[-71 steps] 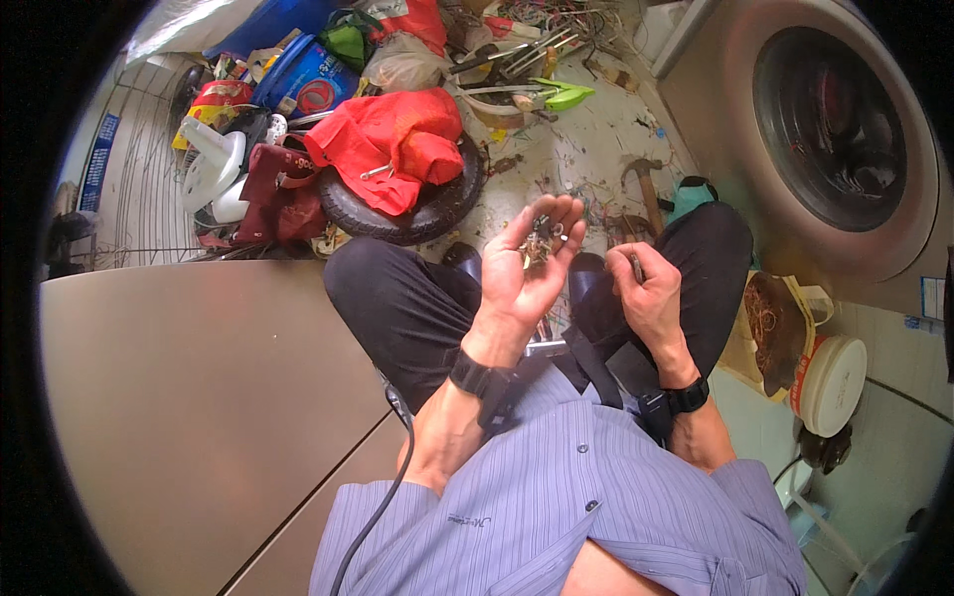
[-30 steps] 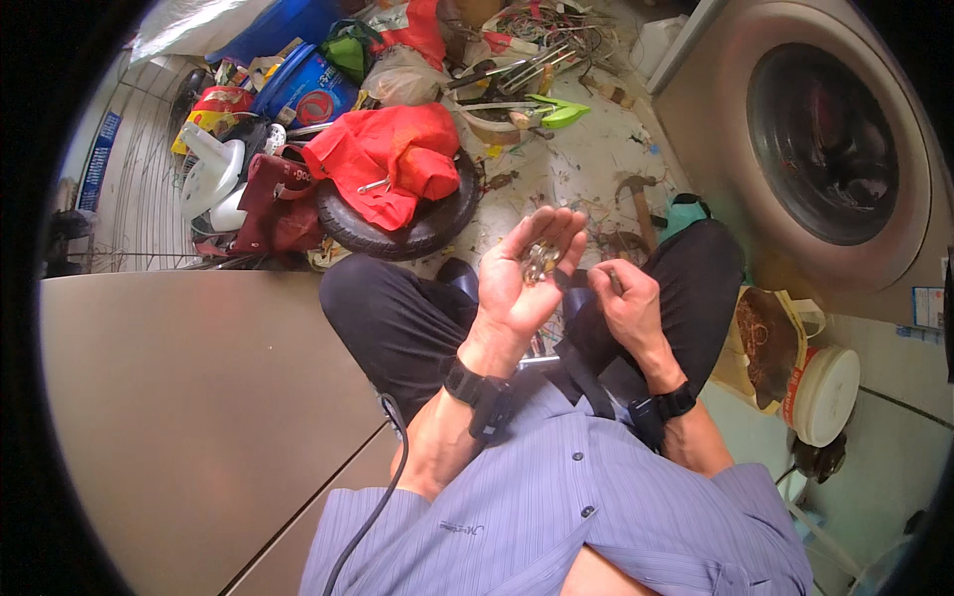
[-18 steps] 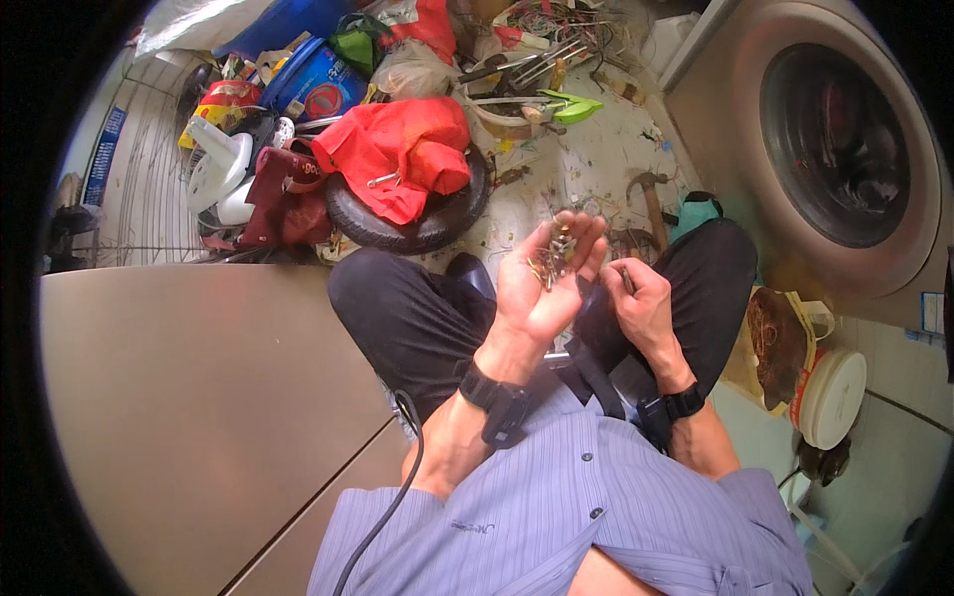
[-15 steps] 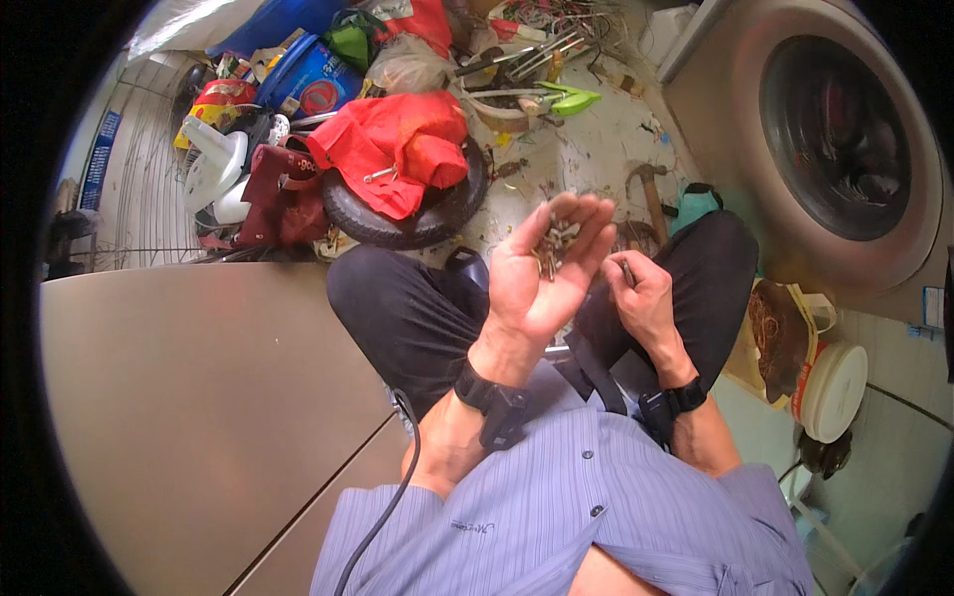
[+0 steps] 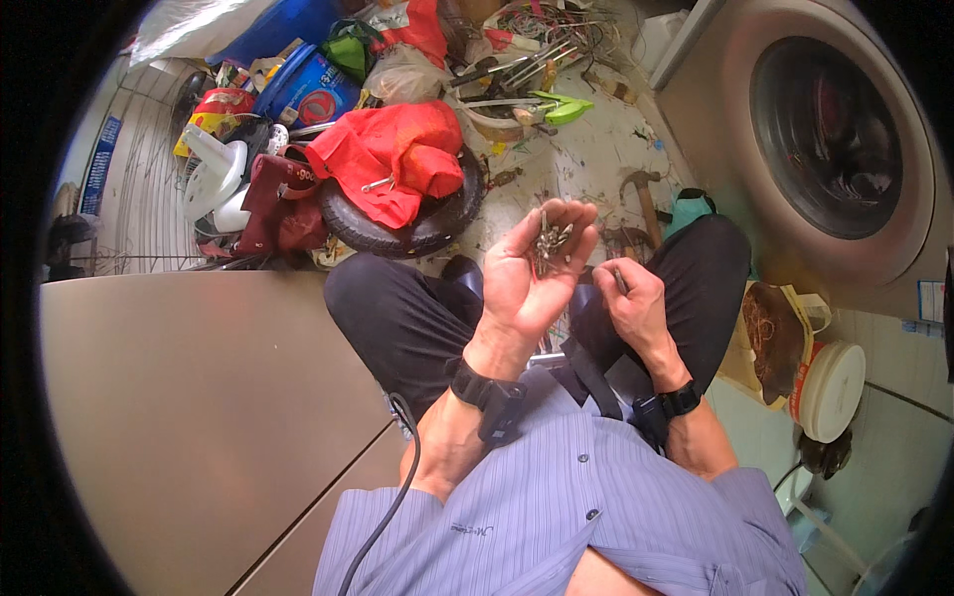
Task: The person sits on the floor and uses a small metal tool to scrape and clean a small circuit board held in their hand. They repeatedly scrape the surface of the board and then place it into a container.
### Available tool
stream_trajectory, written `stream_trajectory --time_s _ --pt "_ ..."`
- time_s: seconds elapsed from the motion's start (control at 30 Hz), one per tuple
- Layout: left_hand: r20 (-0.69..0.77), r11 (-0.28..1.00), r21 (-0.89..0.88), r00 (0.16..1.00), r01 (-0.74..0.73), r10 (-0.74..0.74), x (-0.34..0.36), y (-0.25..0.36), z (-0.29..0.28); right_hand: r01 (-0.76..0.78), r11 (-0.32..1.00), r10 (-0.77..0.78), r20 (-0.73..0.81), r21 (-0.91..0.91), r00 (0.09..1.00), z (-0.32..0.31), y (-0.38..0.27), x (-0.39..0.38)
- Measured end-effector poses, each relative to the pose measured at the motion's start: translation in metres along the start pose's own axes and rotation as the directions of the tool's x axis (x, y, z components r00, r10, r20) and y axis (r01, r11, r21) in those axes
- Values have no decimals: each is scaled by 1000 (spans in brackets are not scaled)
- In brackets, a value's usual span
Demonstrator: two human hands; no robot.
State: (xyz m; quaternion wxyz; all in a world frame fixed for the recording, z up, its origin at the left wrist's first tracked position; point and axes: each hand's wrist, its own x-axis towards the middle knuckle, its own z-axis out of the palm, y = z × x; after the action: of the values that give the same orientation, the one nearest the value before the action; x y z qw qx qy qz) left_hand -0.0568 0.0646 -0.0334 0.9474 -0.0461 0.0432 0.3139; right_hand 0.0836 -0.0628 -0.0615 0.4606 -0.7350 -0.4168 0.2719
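Observation:
My left hand (image 5: 519, 295) is palm up and cupped, with a small pile of metal screws or similar fasteners (image 5: 551, 244) lying in it. Just to its right, my right hand (image 5: 641, 306) is closed, and a short dark metal piece (image 5: 621, 282) sticks out between thumb and fingers. Its exact kind is too small to make out. Both hands are held above my bent knees, a small gap apart.
Beyond the hands, a hammer (image 5: 647, 207) lies on the littered floor. A red cloth (image 5: 393, 149) covers part of a black tyre (image 5: 397, 238). A washing machine (image 5: 722, 119) stands right, above a white-lidded bucket (image 5: 840, 392). A large flat brownish panel (image 5: 199, 397) fills the left.
My left hand has shifted slightly left, and its fingers curl a little more around the pile. My right hand, still closed on the dark piece, has moved slightly left.

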Motion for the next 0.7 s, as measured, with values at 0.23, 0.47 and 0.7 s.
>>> stream_trajectory --time_s 0.23,0.47,0.7 --pt "34 1000 -14 999 11 -11 -1 -3 -4 77 997 -77 -32 5 997 1 -1 -1" --pt "-106 998 -65 994 -1 -6 5 -6 -24 106 994 -107 -25 -36 994 -1 -2 -1" --pt "-73 998 -69 997 -4 -1 10 -7 -17 118 991 -119 -19 -69 993 2 1 0"
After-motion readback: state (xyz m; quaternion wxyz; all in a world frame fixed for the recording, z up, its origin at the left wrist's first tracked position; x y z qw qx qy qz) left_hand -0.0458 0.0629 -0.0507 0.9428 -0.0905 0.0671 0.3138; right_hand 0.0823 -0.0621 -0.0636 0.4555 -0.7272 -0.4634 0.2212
